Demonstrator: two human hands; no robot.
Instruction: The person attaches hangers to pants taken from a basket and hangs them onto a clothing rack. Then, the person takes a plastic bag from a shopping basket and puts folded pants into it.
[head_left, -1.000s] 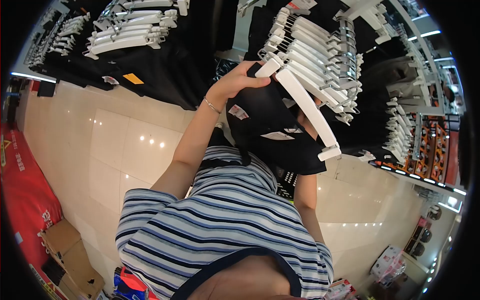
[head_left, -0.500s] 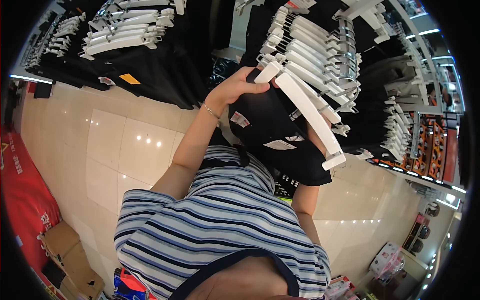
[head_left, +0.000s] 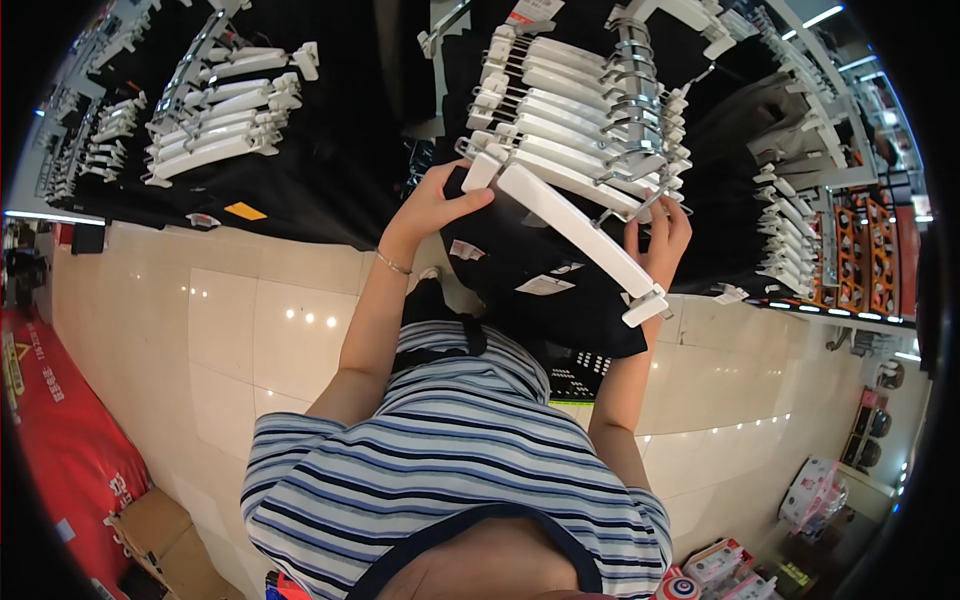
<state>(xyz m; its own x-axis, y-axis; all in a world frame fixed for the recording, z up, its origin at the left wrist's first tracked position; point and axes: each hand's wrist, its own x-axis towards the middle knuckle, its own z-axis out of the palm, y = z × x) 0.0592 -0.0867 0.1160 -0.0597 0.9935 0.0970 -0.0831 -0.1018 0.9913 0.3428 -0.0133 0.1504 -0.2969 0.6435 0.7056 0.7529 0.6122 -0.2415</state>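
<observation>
A black garment (head_left: 520,255) with white tags hangs from a white clip hanger (head_left: 575,225) in front of me. My left hand (head_left: 435,205) is closed on the garment's upper left edge, beside the hanger's left clip, with the thumb on top. At the hanger's other side, my right hand (head_left: 662,240) has its fingers bent around the metal hook, partly hidden behind the white bar. The hanger slants down to the right, and its right clip sits near the garment's corner. Just behind it, more white hangers (head_left: 565,100) line a metal rail (head_left: 635,80).
On the left, another rack of black garments (head_left: 300,205) hangs on white hangers. Grey garments (head_left: 770,120) hang at the right. Pale tiles (head_left: 300,310) cover the floor. A red cover (head_left: 65,430) and a cardboard box (head_left: 175,550) stand at the lower left.
The hangers and garment have shifted left in view. My right hand, mostly hidden behind the hanger before, has come up to the hook. My left hand keeps its grip at the clip.
</observation>
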